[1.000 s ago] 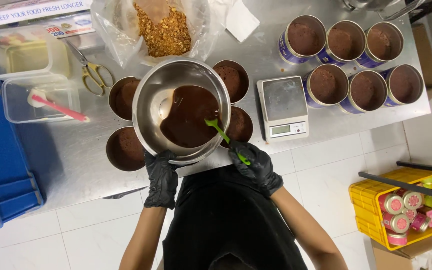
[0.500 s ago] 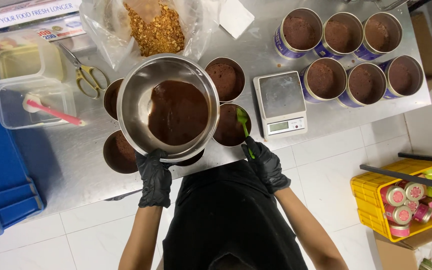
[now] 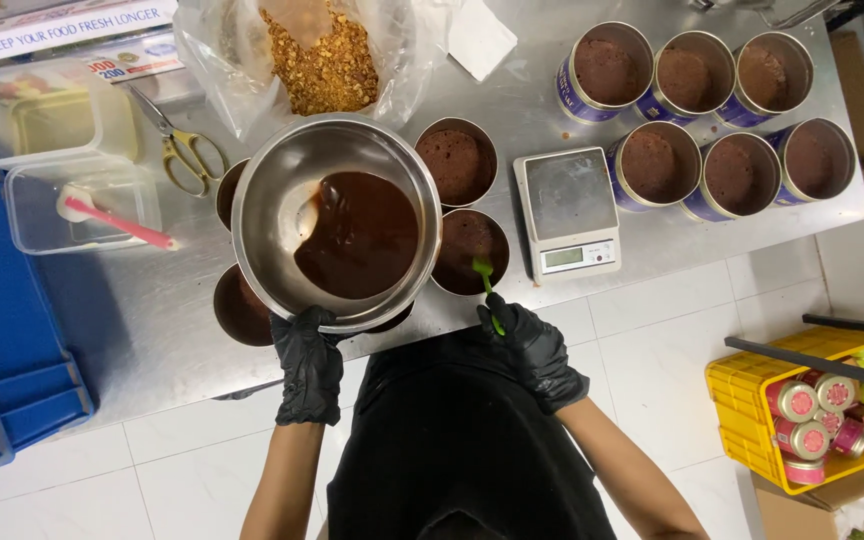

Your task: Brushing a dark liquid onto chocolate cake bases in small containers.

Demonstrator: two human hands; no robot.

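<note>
— Hands first: what does each one hold?
— Both wear black gloves. The left hand [image 3: 307, 350] is closed on the near rim of a steel mixing bowl [image 3: 272, 195], holding it above the table. The right hand [image 3: 530, 345] is wrapped around a green spatula [image 3: 485, 280], whose blade touches the filling of a tin just beside the bowl [image 3: 472, 240].
— What is in the bowl?
— Dark brown batter [image 3: 357, 235], pooled toward the near side.
— And around it?
— More round tins partly hidden under the bowl, one [image 3: 240, 310] at its near left and one [image 3: 457, 160] beyond the spatula. To the right stands a small white scale [image 3: 567, 210], then six filled purple-sided tins [image 3: 692, 120] in two rows. Beyond the bowl lies a clear bag of golden crumbs [image 3: 322, 60]; to the left, yellow-handled scissors [image 3: 187, 150] and a plastic tub holding a pink spatula [image 3: 117, 222]. All rest on a steel table [image 3: 132, 330].
</note>
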